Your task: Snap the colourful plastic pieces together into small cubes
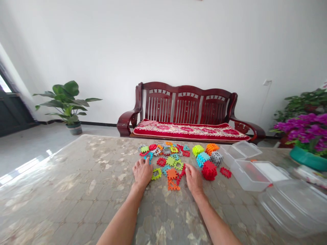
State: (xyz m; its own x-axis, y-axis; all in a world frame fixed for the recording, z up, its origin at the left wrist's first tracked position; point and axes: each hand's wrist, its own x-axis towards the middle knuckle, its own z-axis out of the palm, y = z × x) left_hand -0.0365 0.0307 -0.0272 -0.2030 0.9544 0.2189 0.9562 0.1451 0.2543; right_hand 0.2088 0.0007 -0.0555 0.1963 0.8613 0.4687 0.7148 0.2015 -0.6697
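My left hand [142, 173] is at the left edge of a spread of foam puzzle pieces, its fingers bent and closed on a blue puzzle piece [148, 156]. On the other side, my right hand [194, 180] pinches the edge of a red puzzle piece [181, 175]. Between the hands lie an orange puzzle piece [172, 174], a second orange piece [173, 185] with cut-outs, a yellow-green frame piece [156, 174] and a green piece [171, 161]. More red, grey, blue and green pieces lie loosely beyond them.
Colour-sorted stacks stand to the right, including a red stack [209, 170] and a blue stack [203, 159]. A single red piece [225, 172] lies beside them. Farther right are an open clear plastic box [251, 177] and a clear lidded container [293, 207]. A wooden bench [187, 102] stands behind the table.
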